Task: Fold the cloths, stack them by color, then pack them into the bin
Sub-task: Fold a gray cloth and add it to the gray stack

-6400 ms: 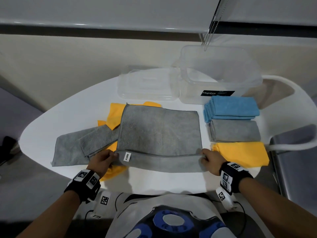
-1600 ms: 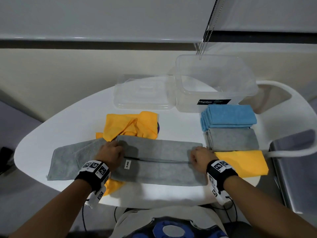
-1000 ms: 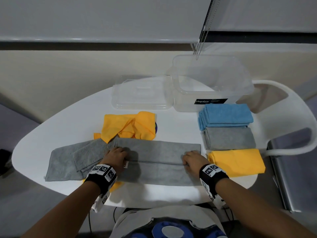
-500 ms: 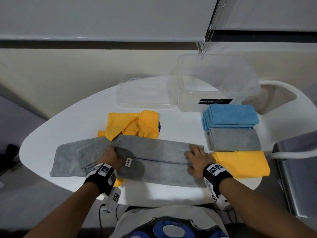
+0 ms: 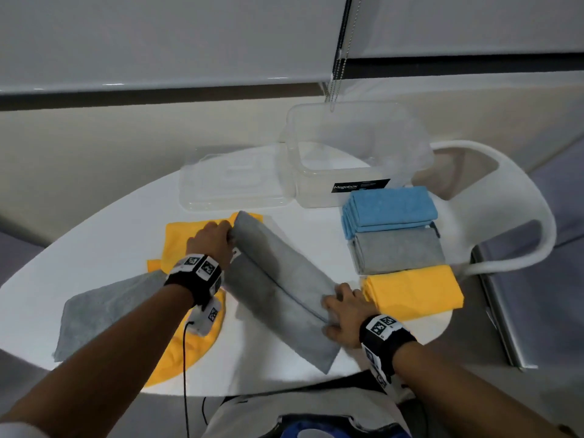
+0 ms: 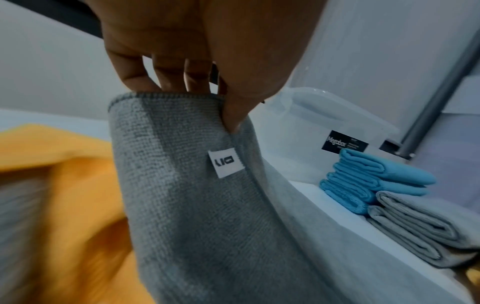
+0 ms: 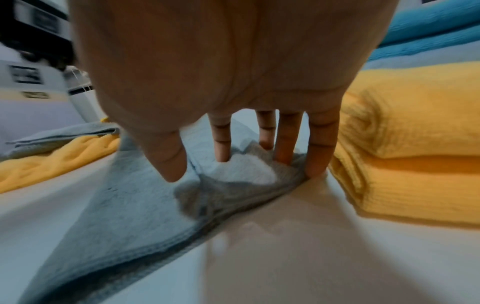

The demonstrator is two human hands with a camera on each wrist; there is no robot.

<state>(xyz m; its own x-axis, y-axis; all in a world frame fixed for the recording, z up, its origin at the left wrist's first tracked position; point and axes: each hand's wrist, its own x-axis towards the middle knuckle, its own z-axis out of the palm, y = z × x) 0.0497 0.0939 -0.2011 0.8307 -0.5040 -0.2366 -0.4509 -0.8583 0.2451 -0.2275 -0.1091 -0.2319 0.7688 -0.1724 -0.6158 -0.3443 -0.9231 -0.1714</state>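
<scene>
Our left hand (image 6: 197, 51) pinches the lifted end of the grey cloth (image 5: 278, 279), thumb on one face and fingers (image 6: 166, 78) bunched on the other, just above its white label (image 6: 226, 163). Our right hand (image 5: 346, 314) presses the opposite end flat to the table (image 5: 284, 368) with spread, straight fingers (image 7: 288, 139), just beside the yellow stack (image 5: 414, 292). Risk, as we judge it: if the pressing fingers slip, the anchored end drags and the long fold opens. The cloth appears as a narrow doubled strip, soft, running diagonally between our hands, one end raised.
</scene>
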